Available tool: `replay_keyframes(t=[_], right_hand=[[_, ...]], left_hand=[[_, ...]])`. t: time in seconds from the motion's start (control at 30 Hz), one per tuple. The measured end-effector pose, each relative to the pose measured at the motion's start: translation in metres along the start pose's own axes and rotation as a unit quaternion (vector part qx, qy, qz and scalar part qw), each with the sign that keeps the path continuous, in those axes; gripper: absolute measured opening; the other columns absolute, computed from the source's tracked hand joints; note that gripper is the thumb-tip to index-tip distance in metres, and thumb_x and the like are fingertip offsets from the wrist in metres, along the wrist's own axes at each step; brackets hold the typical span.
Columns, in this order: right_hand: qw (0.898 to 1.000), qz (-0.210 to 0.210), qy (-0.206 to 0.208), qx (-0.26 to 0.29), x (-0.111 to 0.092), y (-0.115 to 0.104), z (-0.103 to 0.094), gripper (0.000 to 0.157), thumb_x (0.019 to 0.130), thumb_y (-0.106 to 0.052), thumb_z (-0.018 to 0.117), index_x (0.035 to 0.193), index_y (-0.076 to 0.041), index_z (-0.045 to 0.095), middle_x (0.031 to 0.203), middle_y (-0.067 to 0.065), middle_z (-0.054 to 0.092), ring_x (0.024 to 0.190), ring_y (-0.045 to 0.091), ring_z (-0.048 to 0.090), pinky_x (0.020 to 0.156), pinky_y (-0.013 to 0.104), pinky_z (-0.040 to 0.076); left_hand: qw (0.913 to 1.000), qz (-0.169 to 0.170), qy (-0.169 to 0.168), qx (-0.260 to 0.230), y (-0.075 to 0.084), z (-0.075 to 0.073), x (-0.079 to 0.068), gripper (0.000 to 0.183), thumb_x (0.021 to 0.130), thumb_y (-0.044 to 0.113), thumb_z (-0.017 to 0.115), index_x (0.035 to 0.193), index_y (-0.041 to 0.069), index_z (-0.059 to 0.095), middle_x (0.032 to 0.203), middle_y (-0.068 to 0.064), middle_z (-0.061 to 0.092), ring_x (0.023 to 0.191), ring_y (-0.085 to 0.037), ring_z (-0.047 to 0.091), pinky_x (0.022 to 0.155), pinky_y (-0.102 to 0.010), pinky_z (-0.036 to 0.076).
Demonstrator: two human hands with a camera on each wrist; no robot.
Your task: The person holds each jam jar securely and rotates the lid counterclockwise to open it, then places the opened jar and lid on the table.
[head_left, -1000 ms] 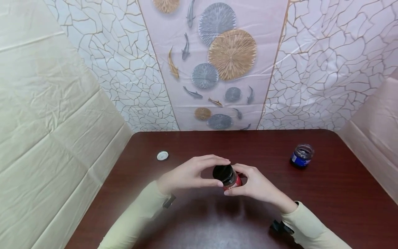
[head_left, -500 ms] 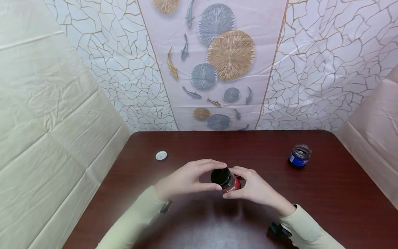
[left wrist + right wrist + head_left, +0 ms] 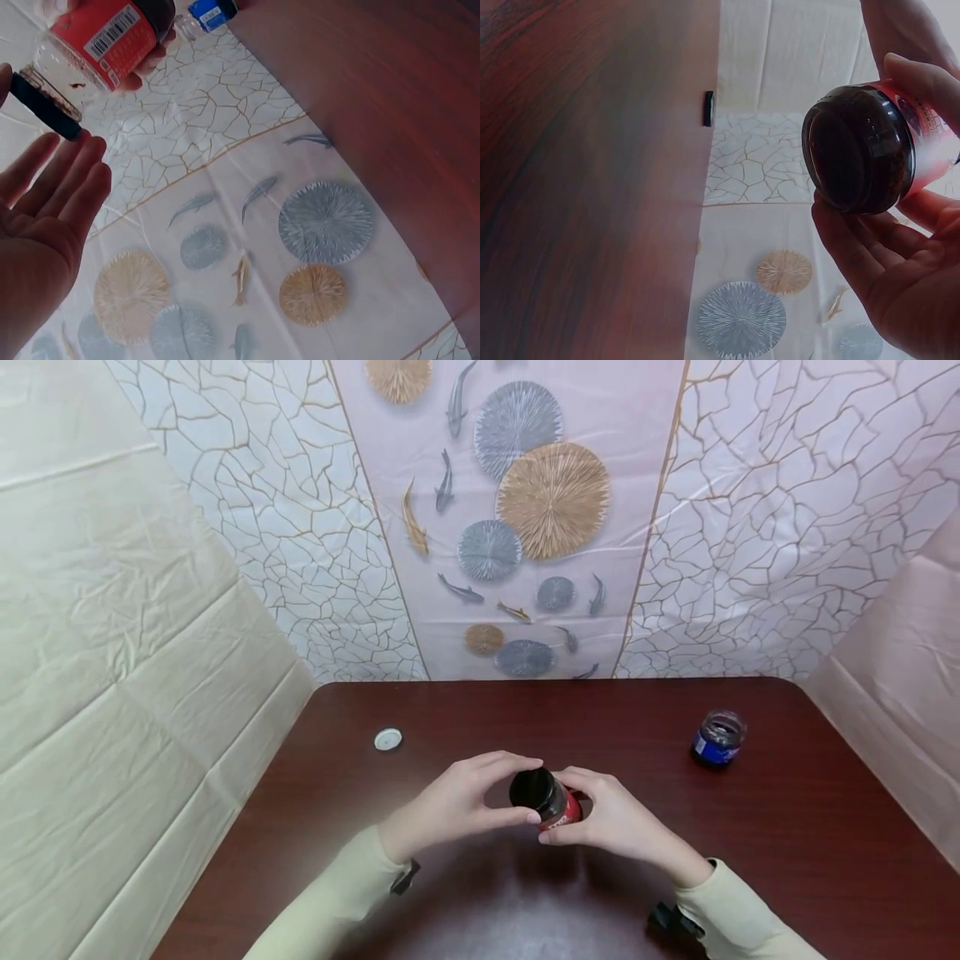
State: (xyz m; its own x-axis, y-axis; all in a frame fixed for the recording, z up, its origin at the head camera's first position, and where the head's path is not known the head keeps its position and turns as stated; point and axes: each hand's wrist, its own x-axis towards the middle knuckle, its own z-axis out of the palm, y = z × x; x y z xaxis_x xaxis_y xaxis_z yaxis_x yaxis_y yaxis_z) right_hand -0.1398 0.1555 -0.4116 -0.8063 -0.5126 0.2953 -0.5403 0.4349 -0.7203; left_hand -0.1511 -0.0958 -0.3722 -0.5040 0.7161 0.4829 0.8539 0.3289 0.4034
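Over the middle of the table, a glass jar (image 3: pixel 566 810) with a red label is tilted, its black lid (image 3: pixel 531 788) toward my left hand. My left hand (image 3: pixel 465 797) holds the lid's rim between thumb and fingertips. From the other side my right hand (image 3: pixel 611 810) grips the jar's body round the label. In the left wrist view the lid (image 3: pixel 46 106) sits at the jar's mouth, with the threaded glass neck showing beside it. Dark contents fill the jar's bottom end (image 3: pixel 855 150), which faces the right wrist camera.
An uncovered small jar (image 3: pixel 718 739) with a blue label and dark contents stands at the back right of the dark red table (image 3: pixel 555 710). A loose lid (image 3: pixel 387 740), white inside up, lies at the back left. Patterned cloth (image 3: pixel 525 527) hangs behind the table.
Both hands and the red-labelled jar have drifted slightly toward me and left, while the head view tilted a little. Both grips look the same.
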Motion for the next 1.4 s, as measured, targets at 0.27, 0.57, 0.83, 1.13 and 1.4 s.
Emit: replay_keyframes(t=[0.27,0.57,0.83,1.13,1.4], right_hand=[[1.000,0.003,-0.004,-0.002,-0.002,0.003,0.001,0.051,0.074,-0.051,0.087,0.118,-0.038,0.067,0.101,-0.019,0.065,0.089,0.006,0.062,0.078,0.027,0.053],[1.000,-0.009,0.004,-0.017,-0.002,0.006,0.002,0.051,0.073,-0.038,0.091,0.118,-0.034,0.068,0.101,-0.017,0.065,0.089,0.005,0.062,0.078,0.027,0.053],[1.000,-0.008,-0.013,-0.019,-0.002,0.007,0.001,0.049,0.074,-0.042,0.089,0.117,-0.032,0.067,0.100,-0.016,0.064,0.088,0.005,0.061,0.076,0.026,0.052],[1.000,-0.010,-0.021,-0.005,-0.002,0.007,0.000,0.049,0.074,-0.036,0.090,0.117,-0.032,0.067,0.100,-0.017,0.065,0.090,0.006,0.061,0.076,0.027,0.054],[0.999,-0.022,-0.028,-0.008,-0.001,0.010,0.001,0.047,0.074,-0.036,0.090,0.115,-0.032,0.067,0.100,-0.017,0.064,0.090,0.005,0.061,0.076,0.025,0.053]], left_hand=[[0.9994,-0.027,-0.008,0.021,0.002,0.004,-0.001,0.060,0.088,0.041,0.079,0.139,0.016,0.059,0.125,0.006,0.062,0.117,-0.004,0.058,0.101,-0.021,0.046],[0.9974,0.027,-0.066,0.014,0.001,-0.004,0.005,0.065,0.090,0.039,0.077,0.146,0.017,0.051,0.145,0.004,0.050,0.132,-0.006,0.048,0.108,-0.023,0.040],[0.9900,0.055,-0.128,0.021,0.001,-0.014,0.012,0.061,0.092,0.029,0.076,0.145,0.010,0.052,0.147,-0.001,0.050,0.135,-0.011,0.047,0.111,-0.025,0.037],[0.9845,0.069,-0.159,0.028,-0.001,-0.021,0.015,0.059,0.091,0.019,0.077,0.144,0.011,0.053,0.145,-0.001,0.052,0.134,-0.009,0.048,0.110,-0.023,0.038],[0.9836,0.062,-0.167,0.027,-0.005,-0.021,0.016,0.060,0.090,0.024,0.078,0.144,0.012,0.054,0.142,0.001,0.055,0.131,-0.006,0.050,0.108,-0.020,0.038]])
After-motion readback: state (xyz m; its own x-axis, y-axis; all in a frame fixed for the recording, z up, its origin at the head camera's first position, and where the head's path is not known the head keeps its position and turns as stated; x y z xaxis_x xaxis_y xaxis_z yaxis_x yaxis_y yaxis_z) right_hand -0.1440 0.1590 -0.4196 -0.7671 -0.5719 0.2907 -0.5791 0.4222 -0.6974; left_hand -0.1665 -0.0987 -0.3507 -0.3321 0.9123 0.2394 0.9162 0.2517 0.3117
